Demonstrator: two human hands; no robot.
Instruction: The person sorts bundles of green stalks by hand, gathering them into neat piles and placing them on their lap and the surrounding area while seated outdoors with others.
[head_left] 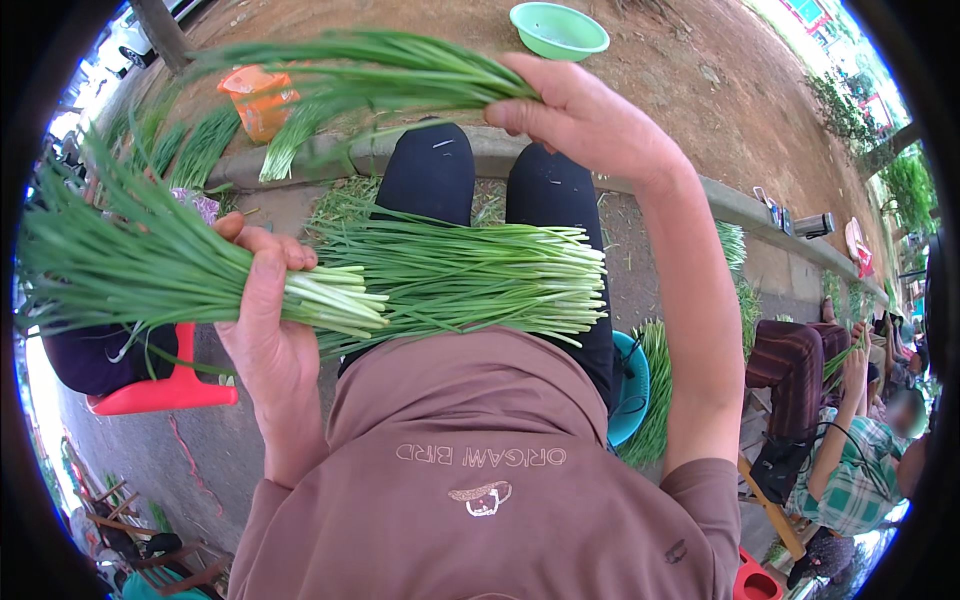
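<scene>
Item: red plastic seat, 1, is standing on the pavement at left; a dark shape, perhaps clothing, is resting against it.

Item: left bunch, 1, long green stalks, is lying sideways across the left hand; its leaf tips are fanning leftward, its pale cut ends pointing right. The left hand is curling round the stalks near those ends, thumb uppermost, gripping them.

Item: orange bag, 1, is standing by the curb, with loose green stalks lying just beside it.

Item: lap bunch, 1, larger, is lying across the person's thighs, pale ends facing right.

Item: right bunch, 1, is hanging above the knees, its leaves trailing leftward and blurring. The right hand is grasping its base between thumb and fingers.

Item: green basin, 1, is sitting on bare earth beyond.

Item: blue basket, 1, is standing beside the right hip, with ground stalks lying next to it.

Item: co-worker in a checked shirt, 1, is sitting at far right, raising a hand toward green stalks.
</scene>
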